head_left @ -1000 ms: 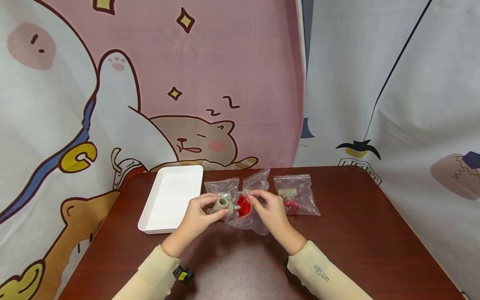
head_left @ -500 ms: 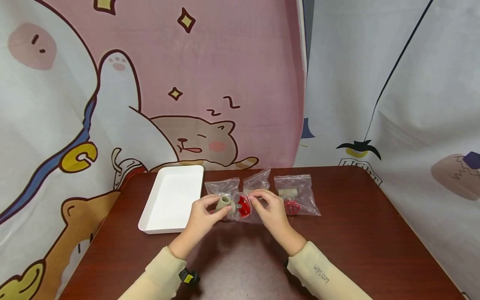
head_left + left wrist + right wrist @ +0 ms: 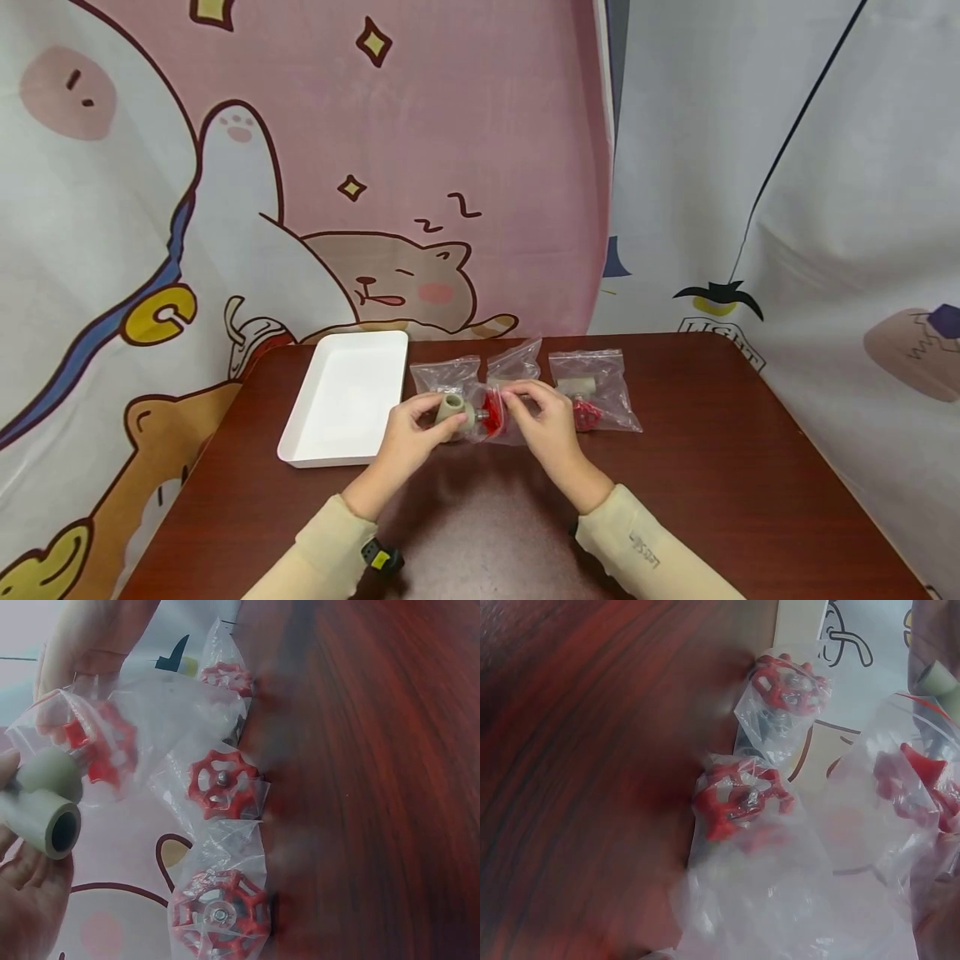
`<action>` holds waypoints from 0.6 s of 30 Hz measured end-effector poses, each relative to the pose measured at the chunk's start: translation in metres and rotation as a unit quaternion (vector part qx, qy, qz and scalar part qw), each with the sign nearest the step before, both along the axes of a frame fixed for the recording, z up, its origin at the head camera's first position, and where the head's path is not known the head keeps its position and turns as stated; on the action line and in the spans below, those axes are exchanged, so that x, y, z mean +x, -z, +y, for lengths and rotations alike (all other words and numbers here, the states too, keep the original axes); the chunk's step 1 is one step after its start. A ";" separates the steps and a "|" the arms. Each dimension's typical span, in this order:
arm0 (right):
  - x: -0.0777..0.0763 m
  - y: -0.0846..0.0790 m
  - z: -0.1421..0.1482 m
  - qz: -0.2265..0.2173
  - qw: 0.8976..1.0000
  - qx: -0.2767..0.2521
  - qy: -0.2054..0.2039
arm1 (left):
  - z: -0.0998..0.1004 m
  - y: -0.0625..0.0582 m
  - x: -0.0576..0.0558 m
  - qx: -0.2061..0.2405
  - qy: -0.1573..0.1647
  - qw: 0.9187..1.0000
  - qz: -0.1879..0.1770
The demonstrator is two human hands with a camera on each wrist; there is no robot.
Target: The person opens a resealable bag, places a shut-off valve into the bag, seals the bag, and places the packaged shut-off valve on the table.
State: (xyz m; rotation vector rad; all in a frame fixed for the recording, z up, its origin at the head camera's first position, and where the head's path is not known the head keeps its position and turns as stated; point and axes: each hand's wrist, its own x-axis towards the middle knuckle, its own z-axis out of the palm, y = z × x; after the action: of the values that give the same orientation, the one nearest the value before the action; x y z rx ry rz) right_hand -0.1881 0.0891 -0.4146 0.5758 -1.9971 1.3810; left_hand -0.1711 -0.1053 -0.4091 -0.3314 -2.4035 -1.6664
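Note:
My left hand (image 3: pixel 408 433) grips the grey-green pipe body of a valve (image 3: pixel 452 406), its open pipe end tilted up toward the head camera. The valve's red handwheel (image 3: pixel 492 414) points right, inside a clear zip bag (image 3: pixel 169 705), while the pipe body sticks out of the bag. My right hand (image 3: pixel 547 421) pinches the bag's plastic beside the handwheel, between thumb and fingers. Behind the hands, other bagged valves with red handwheels lie on the table, one (image 3: pixel 577 387) right of my right hand. In the right wrist view, my right fingers are mostly hidden.
A white tray (image 3: pixel 341 400) stands left of the bags on the dark red-brown table (image 3: pixel 675 483). A printed cloth (image 3: pixel 450 167) hangs behind the table's far edge.
My left hand has shifted a little to the right with the valve, bringing the handwheel closer to my right hand. The bag's loose lower part no longer hangs as low. My right hand stays nearly still.

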 end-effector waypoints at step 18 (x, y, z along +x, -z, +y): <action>-0.020 0.033 0.005 -0.035 0.998 0.039 0.020 | -0.008 0.037 -0.020 -0.044 0.036 0.980 0.193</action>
State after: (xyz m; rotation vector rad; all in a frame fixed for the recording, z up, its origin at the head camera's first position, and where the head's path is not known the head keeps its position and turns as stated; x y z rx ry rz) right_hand -0.2086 0.0937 -0.4473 0.5265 -2.1154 1.3202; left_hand -0.1911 -0.1133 -0.4465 -0.6932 -2.1962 -1.3710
